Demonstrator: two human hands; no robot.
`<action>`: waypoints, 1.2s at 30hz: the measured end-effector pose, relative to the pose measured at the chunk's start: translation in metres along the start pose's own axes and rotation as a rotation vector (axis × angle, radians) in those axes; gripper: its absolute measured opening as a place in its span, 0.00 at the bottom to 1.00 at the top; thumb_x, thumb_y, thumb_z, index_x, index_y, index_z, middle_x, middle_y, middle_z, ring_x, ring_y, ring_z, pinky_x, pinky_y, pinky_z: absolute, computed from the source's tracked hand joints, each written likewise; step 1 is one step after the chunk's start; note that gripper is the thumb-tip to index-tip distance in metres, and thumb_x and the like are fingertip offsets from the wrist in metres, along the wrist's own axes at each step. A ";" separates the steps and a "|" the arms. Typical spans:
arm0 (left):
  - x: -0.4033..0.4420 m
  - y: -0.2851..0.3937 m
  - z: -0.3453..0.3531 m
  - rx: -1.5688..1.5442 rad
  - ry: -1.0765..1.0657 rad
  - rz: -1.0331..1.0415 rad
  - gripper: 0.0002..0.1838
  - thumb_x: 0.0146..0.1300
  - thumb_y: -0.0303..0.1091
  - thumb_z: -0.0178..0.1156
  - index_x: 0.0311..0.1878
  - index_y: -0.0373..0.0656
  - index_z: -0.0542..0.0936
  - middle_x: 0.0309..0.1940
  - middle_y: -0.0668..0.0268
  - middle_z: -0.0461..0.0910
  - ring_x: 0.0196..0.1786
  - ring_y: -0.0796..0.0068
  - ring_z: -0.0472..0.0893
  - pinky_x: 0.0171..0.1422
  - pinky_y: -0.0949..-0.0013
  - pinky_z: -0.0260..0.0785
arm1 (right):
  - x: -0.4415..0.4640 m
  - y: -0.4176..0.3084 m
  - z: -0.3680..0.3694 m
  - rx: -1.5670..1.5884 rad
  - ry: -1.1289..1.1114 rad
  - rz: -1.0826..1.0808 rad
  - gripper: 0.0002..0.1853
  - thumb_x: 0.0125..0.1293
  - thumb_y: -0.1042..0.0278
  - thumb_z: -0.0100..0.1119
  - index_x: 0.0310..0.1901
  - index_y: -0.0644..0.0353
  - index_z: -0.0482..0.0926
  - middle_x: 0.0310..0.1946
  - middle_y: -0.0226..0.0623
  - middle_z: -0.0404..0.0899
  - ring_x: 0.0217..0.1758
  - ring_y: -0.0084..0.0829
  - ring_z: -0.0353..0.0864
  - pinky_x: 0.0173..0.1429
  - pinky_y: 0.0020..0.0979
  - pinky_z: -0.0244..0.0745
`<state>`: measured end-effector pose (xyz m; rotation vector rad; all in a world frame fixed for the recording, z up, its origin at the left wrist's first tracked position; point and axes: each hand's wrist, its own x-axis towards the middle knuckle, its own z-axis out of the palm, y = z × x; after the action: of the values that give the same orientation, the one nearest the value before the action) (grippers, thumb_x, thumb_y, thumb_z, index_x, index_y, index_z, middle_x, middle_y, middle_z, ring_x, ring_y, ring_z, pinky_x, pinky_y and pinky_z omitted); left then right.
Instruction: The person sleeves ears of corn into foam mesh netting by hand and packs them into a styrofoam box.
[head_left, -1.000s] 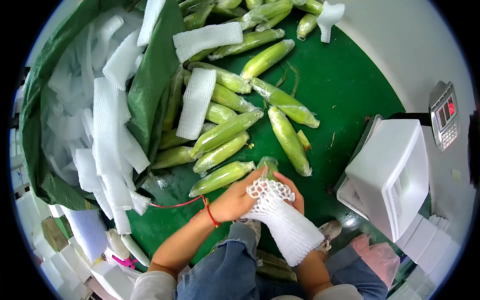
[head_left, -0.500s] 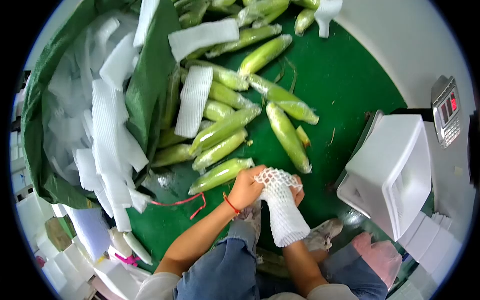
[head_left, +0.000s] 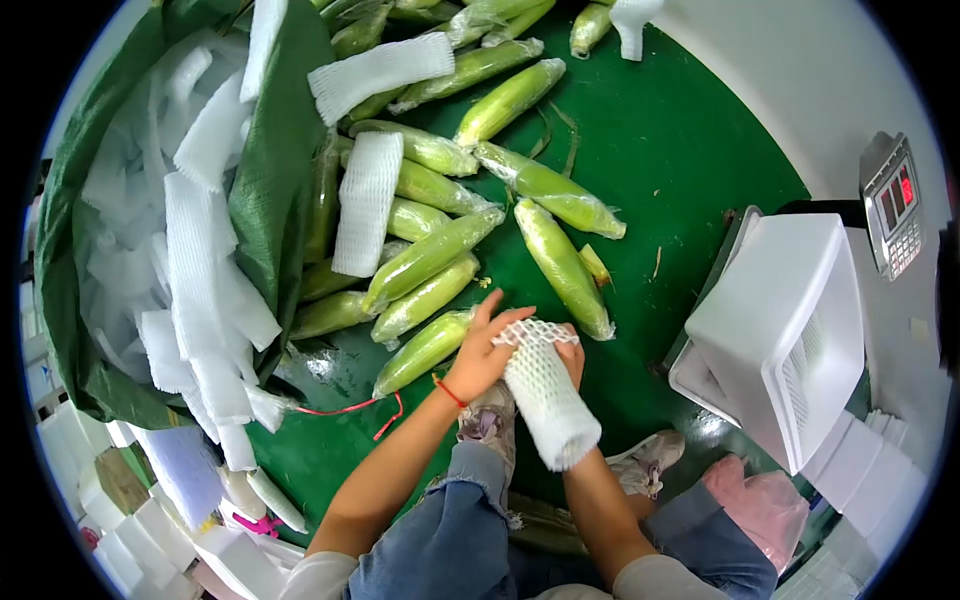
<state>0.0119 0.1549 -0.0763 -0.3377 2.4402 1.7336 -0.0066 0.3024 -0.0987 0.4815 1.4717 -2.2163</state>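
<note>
A white foam net sleeve (head_left: 550,405) slants below my hands, with pale green showing faintly through its mesh. My left hand (head_left: 480,355) is at the sleeve's upper left rim, its fingers spread and touching the net. On the rim's right side, my right hand (head_left: 572,357) is closed on the sleeve, its fingers partly hidden behind it. Just left of my left hand lies a plastic-wrapped corn ear (head_left: 425,350). Another wrapped ear (head_left: 562,268) rests above the sleeve. A flat foam sleeve (head_left: 368,205) lies across several more wrapped ears.
A green sack (head_left: 285,160) full of white foam sleeves stands at the left. On the right are a white plastic basket (head_left: 770,320) and a scale display (head_left: 893,205). A pink bag (head_left: 755,505) lies at lower right. Red string (head_left: 345,410) lies on the green surface (head_left: 690,160).
The sleeve has slid up around the green tip, which no longer sticks out. My left hand's fingers have spread. The view has shifted, so the surroundings appear slightly higher and further left.
</note>
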 end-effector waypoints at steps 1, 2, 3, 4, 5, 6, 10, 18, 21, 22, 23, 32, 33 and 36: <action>0.002 -0.001 -0.003 -0.606 -0.143 -0.184 0.18 0.64 0.31 0.50 0.55 0.37 0.77 0.63 0.55 0.67 0.61 0.65 0.72 0.65 0.66 0.64 | -0.006 -0.012 0.008 0.054 -0.030 0.042 0.09 0.62 0.63 0.53 0.33 0.60 0.71 0.28 0.26 0.71 0.34 0.17 0.71 0.38 0.21 0.68; 0.003 0.022 -0.009 -0.865 -0.155 -0.371 0.17 0.66 0.31 0.50 0.54 0.34 0.76 0.57 0.57 0.74 0.57 0.67 0.75 0.63 0.65 0.65 | -0.009 -0.020 0.007 -0.035 -0.076 0.038 0.12 0.63 0.62 0.54 0.41 0.61 0.71 0.31 0.27 0.71 0.37 0.19 0.72 0.42 0.22 0.68; 0.004 0.032 -0.010 -0.808 -0.112 -0.294 0.16 0.66 0.31 0.50 0.53 0.35 0.77 0.54 0.58 0.76 0.56 0.67 0.76 0.62 0.64 0.66 | -0.009 -0.020 0.009 -0.041 -0.022 -0.020 0.17 0.63 0.61 0.55 0.49 0.62 0.68 0.34 0.30 0.72 0.39 0.22 0.73 0.46 0.24 0.70; 0.005 0.040 -0.012 -0.745 -0.066 -0.214 0.15 0.66 0.31 0.51 0.52 0.35 0.77 0.51 0.58 0.78 0.54 0.67 0.77 0.62 0.64 0.67 | -0.009 -0.020 0.014 -0.040 0.026 -0.078 0.23 0.63 0.61 0.56 0.56 0.63 0.66 0.38 0.34 0.74 0.41 0.25 0.74 0.49 0.26 0.71; 0.008 0.053 -0.017 -0.520 -0.049 -0.030 0.13 0.65 0.30 0.53 0.50 0.35 0.78 0.52 0.57 0.78 0.54 0.66 0.77 0.61 0.64 0.67 | -0.019 -0.029 0.009 -0.059 -0.061 0.122 0.30 0.63 0.59 0.56 0.62 0.63 0.59 0.44 0.38 0.74 0.47 0.29 0.75 0.54 0.29 0.70; 0.010 0.067 -0.023 -0.288 -0.030 0.147 0.12 0.64 0.29 0.55 0.49 0.36 0.78 0.52 0.56 0.78 0.54 0.65 0.77 0.61 0.64 0.67 | -0.032 -0.057 0.011 0.179 -0.189 0.283 0.34 0.61 0.59 0.58 0.65 0.63 0.56 0.49 0.42 0.72 0.51 0.34 0.74 0.57 0.34 0.69; 0.060 0.075 -0.072 0.591 0.201 0.456 0.24 0.53 0.39 0.67 0.53 0.43 0.78 0.54 0.55 0.76 0.62 0.50 0.69 0.68 0.50 0.58 | -0.073 -0.112 -0.035 0.360 -0.437 0.648 0.46 0.55 0.55 0.65 0.69 0.65 0.51 0.60 0.54 0.68 0.57 0.53 0.75 0.60 0.55 0.72; 0.154 -0.004 -0.199 0.967 0.356 -0.013 0.39 0.56 0.26 0.59 0.72 0.55 0.58 0.52 0.50 0.75 0.47 0.50 0.78 0.50 0.55 0.72 | -0.137 -0.356 -0.166 -0.702 0.280 -0.391 0.46 0.36 0.72 0.67 0.64 0.65 0.61 0.57 0.45 0.73 0.61 0.41 0.73 0.63 0.46 0.69; 0.150 0.020 -0.192 0.436 0.432 0.229 0.43 0.54 0.17 0.54 0.73 0.56 0.55 0.65 0.50 0.67 0.57 0.59 0.76 0.59 0.64 0.68 | -0.099 -0.389 -0.143 -1.675 0.496 -0.593 0.42 0.41 0.74 0.65 0.65 0.58 0.64 0.57 0.46 0.72 0.60 0.41 0.72 0.63 0.42 0.68; 0.138 0.049 -0.175 0.232 0.405 0.174 0.40 0.53 0.16 0.54 0.72 0.50 0.58 0.66 0.54 0.66 0.63 0.65 0.71 0.63 0.68 0.64 | -0.090 -0.390 -0.165 -1.893 0.388 -0.577 0.41 0.43 0.74 0.64 0.65 0.57 0.64 0.57 0.45 0.72 0.60 0.41 0.72 0.62 0.41 0.67; 0.127 0.076 -0.158 0.167 0.357 0.293 0.37 0.52 0.17 0.55 0.69 0.43 0.62 0.64 0.59 0.67 0.62 0.66 0.70 0.63 0.69 0.64 | -0.074 -0.387 -0.175 -2.099 0.257 -0.569 0.39 0.45 0.75 0.62 0.65 0.56 0.65 0.57 0.45 0.71 0.59 0.41 0.72 0.62 0.40 0.67; 0.020 0.141 -0.002 -0.831 -0.331 -0.093 0.23 0.59 0.21 0.61 0.56 0.46 0.66 0.48 0.69 0.72 0.54 0.81 0.71 0.58 0.72 0.67 | -0.062 -0.259 -0.014 -0.449 -0.389 -0.087 0.36 0.70 0.55 0.50 0.73 0.59 0.47 0.39 0.37 0.76 0.31 0.22 0.77 0.38 0.23 0.75; 0.014 0.141 0.012 -0.750 -0.324 -0.020 0.20 0.60 0.23 0.62 0.54 0.44 0.68 0.48 0.68 0.72 0.54 0.78 0.71 0.59 0.70 0.65 | -0.050 -0.239 -0.011 -0.426 -0.405 0.224 0.32 0.71 0.57 0.48 0.71 0.60 0.52 0.43 0.38 0.77 0.37 0.24 0.78 0.42 0.25 0.76; 0.018 0.140 0.001 0.140 0.146 0.500 0.15 0.54 0.28 0.66 0.44 0.38 0.74 0.45 0.56 0.74 0.51 0.58 0.74 0.55 0.65 0.67 | -0.047 -0.172 0.007 0.074 -0.131 0.404 0.14 0.71 0.66 0.48 0.54 0.62 0.71 0.48 0.36 0.76 0.50 0.26 0.76 0.55 0.33 0.74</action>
<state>-0.0417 0.1979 0.0474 0.1885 2.9203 1.7353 -0.0586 0.3624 0.0616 0.5877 1.1145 -1.9444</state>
